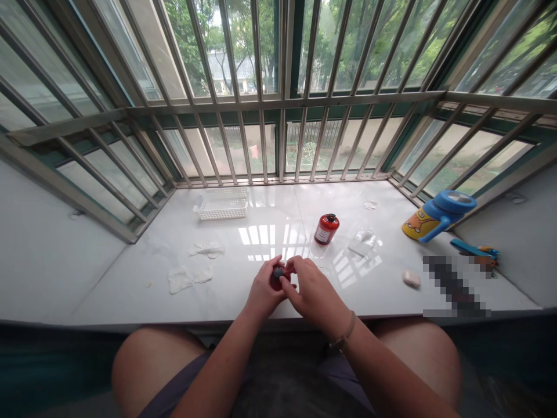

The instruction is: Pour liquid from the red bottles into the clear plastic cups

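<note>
Close to the front edge of the white sill, my left hand [261, 287] is wrapped round a small dark red bottle [277, 283], seen from above. My right hand [310, 284] is bent over its top, with thumb and fingers pinching at the black cap [279, 271]. Much of that bottle is hidden by my fingers. A second red bottle [326, 230], with a white label and a black top, stands upright just beyond my hands. To its right lies a clear plastic wrapper [362, 241].
A white plastic basket [221, 204] sits at the back left. Crumpled white tissues [190, 277] lie on the left. At right are a blue and yellow flask [437, 216], a pale soap-like block [411, 278], a blue strap [467, 248] and a blurred-out patch. Metal bars [278, 104] enclose the sill.
</note>
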`<state>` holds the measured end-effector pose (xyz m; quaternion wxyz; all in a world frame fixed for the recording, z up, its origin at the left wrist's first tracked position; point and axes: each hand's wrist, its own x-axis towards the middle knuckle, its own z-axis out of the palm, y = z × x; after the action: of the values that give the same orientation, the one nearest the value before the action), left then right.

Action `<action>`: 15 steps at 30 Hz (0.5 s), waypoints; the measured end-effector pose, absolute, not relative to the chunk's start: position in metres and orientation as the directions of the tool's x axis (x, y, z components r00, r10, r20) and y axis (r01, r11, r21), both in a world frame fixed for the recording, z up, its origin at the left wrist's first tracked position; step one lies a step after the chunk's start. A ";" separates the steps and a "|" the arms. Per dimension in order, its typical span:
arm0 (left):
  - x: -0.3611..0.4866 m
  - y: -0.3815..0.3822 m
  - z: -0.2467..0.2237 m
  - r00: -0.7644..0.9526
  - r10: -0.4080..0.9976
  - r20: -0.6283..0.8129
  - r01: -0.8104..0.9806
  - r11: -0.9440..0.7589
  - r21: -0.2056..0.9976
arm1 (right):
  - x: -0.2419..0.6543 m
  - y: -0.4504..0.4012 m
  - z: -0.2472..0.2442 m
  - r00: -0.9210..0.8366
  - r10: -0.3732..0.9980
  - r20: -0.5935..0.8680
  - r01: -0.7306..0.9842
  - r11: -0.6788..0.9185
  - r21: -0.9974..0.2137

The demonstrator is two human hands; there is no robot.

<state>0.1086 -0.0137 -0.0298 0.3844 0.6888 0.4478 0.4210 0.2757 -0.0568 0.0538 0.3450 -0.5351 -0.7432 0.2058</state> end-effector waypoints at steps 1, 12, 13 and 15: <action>0.109 -0.014 -0.030 0.249 0.939 0.238 0.288 -0.306 0.907 | 0.277 -0.057 0.051 -0.154 0.941 0.303 0.663 0.325 -0.674; 0.109 -0.015 -0.029 0.240 0.935 0.261 0.273 -0.323 0.906 | 0.273 -0.067 0.032 -0.164 0.925 0.343 0.626 0.366 -0.689; 0.109 -0.015 -0.029 0.242 0.933 0.265 0.277 -0.328 0.903 | 0.277 -0.067 0.027 -0.163 0.916 0.366 0.652 0.378 -0.657; 0.110 -0.014 -0.030 0.245 0.929 0.277 0.293 -0.344 0.892 | 0.287 -0.066 0.016 -0.167 0.900 0.402 0.711 0.392 -0.583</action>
<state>0.1100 -0.0143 -0.0304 0.3692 0.6973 0.4380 0.4307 0.2871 -0.0663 0.0158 0.3604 -0.5355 -0.7524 0.1312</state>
